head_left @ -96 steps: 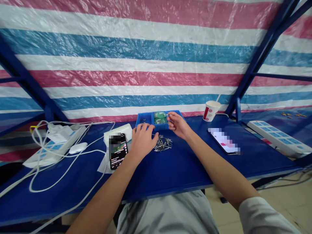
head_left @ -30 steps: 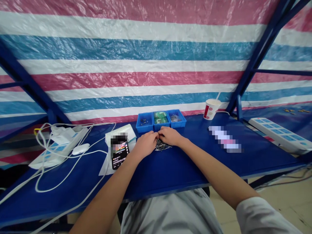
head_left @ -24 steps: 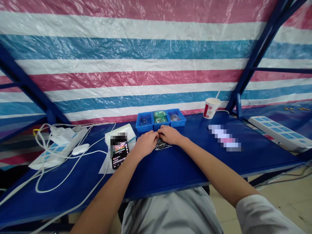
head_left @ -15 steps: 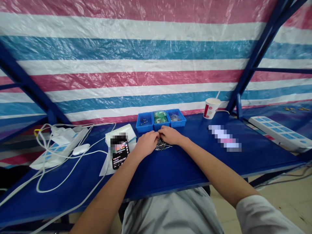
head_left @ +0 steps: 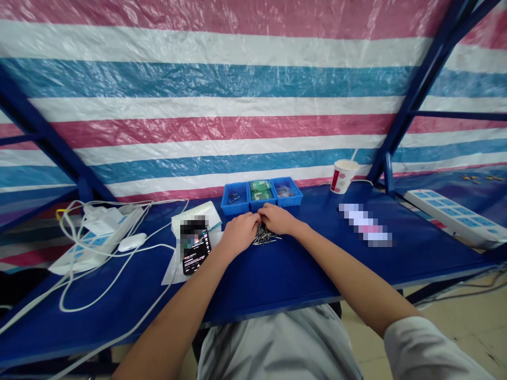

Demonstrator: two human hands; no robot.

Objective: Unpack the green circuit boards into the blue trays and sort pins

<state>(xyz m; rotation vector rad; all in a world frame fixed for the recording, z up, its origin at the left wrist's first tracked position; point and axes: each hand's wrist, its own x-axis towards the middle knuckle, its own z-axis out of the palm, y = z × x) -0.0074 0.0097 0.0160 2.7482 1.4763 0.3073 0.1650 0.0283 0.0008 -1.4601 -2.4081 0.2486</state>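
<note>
A small heap of thin metal pieces, like screws or nails (head_left: pixel 266 237), lies on the blue table (head_left: pixel 273 279). My left hand (head_left: pixel 241 230) rests at the heap's left side with its fingers curled. From the right, my right hand (head_left: pixel 277 218) reaches over the heap's far side, its fingers bent and pinched together. The fingertips of both hands meet above the heap; whatever is between them is hidden. Just behind stand three joined blue bins: the left bin (head_left: pixel 235 210) has a few metal pieces, the middle bin (head_left: pixel 262 203) green packets, the right bin (head_left: pixel 290 200) clear plastic bags.
On the left are a phone (head_left: pixel 196 256) on white paper, a tissue pack (head_left: pixel 212 212), a white case (head_left: pixel 132 242) and a power strip (head_left: pixel 106 232) among tangled white cables. A paper cup (head_left: pixel 344 177) with a straw, a blurred-out phone-like object (head_left: pixel 366 226) and another power strip (head_left: pixel 455 216) are right.
Both hands stay almost in place, fingertips together over the heap. The metal pieces at the heap's near right edge have shifted slightly.
</note>
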